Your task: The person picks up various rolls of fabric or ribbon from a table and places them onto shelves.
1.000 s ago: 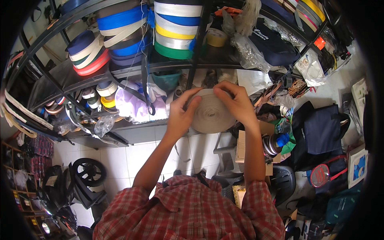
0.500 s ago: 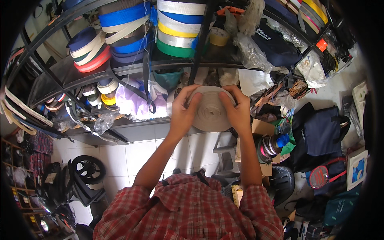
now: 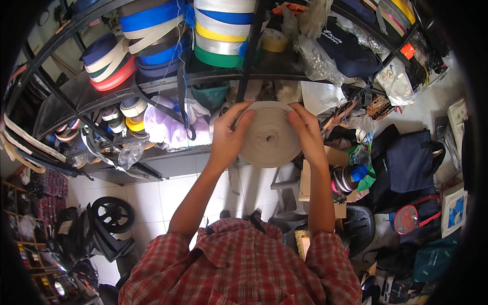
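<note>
Between my two hands is a flat, round roll of beige-grey webbing [image 3: 270, 136], its coiled face and small centre hole turned up toward me. My left hand [image 3: 233, 129] grips its left rim, thumb along the upper face. On the opposite rim my right hand [image 3: 306, 130] is closed the same way. The undersides of the fingers are hidden by the roll. A loose strip of the webbing [image 3: 234, 182] hangs below the roll at the left. Just beyond the hands is the black shelf rack [image 3: 213, 76].
Stacked webbing rolls [image 3: 223, 33] in several colours fill the upper shelf. A teal bowl [image 3: 211, 95] and a lilac plastic bundle [image 3: 170, 124] are lower down. At right are a cardboard box [image 3: 306, 182], a black chair [image 3: 360, 229] and dark bags [image 3: 414, 162]. A motorcycle [image 3: 76, 239] stands lower left.
My thumbs have shifted outward toward the rim, showing more of the roll's face. The roll has come slightly closer to level, and a loose strip now hangs beneath it.
</note>
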`<move>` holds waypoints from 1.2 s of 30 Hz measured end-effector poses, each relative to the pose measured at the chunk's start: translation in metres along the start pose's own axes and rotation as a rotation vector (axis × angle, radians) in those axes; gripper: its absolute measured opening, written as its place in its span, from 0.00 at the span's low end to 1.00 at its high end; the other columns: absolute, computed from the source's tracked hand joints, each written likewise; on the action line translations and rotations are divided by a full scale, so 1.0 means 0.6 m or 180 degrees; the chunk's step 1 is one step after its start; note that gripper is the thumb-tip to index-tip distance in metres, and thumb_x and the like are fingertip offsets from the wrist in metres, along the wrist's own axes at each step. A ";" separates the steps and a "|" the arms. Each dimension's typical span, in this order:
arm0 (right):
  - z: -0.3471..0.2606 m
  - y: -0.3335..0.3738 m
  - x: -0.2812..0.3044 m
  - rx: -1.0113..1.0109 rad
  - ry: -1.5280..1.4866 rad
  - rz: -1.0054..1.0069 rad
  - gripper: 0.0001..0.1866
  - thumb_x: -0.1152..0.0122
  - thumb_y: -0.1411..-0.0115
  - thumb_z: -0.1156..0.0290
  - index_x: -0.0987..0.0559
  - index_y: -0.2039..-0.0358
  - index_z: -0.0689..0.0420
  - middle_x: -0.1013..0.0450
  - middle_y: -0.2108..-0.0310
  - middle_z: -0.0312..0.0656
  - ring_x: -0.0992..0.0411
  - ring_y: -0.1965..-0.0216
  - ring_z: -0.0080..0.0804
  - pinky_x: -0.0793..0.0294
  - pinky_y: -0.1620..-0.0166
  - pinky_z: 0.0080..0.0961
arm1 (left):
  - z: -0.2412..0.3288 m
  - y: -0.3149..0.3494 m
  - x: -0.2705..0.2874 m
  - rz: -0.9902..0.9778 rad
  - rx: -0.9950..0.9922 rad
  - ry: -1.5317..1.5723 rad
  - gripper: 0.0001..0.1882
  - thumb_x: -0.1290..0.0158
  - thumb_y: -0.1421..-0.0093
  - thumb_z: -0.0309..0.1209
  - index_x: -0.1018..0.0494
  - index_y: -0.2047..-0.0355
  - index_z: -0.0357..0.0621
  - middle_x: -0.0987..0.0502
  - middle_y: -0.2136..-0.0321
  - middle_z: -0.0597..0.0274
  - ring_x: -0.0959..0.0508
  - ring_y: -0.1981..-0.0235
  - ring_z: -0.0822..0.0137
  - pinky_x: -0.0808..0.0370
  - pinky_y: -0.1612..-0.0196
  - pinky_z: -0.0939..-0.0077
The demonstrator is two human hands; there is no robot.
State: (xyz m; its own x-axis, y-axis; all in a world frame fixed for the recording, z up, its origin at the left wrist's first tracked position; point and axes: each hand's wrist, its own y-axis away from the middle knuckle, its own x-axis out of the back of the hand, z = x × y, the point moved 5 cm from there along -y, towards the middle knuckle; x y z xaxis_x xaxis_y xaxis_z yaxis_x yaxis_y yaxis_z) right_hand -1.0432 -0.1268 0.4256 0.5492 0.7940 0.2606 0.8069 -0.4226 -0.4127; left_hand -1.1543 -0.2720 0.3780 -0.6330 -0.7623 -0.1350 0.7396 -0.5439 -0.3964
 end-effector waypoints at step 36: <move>0.018 0.027 -0.007 -0.0085 -0.0428 0.0419 0.13 0.47 0.37 0.67 0.27 0.58 0.64 0.27 0.65 0.39 0.32 0.63 0.21 0.34 0.58 0.18 | -0.012 0.016 -0.004 0.0233 0.0117 0.0389 0.22 0.61 0.31 0.42 0.32 0.50 0.36 0.27 0.57 0.57 0.29 0.56 0.70 0.35 0.51 0.77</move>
State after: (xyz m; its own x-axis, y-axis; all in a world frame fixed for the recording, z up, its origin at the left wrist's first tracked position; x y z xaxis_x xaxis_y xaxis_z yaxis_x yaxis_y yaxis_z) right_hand -1.0347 -0.1323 0.4083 0.6178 0.7816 0.0863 0.7365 -0.5367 -0.4117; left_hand -1.1473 -0.2730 0.3678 -0.5985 -0.7532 -0.2729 0.7913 -0.5025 -0.3483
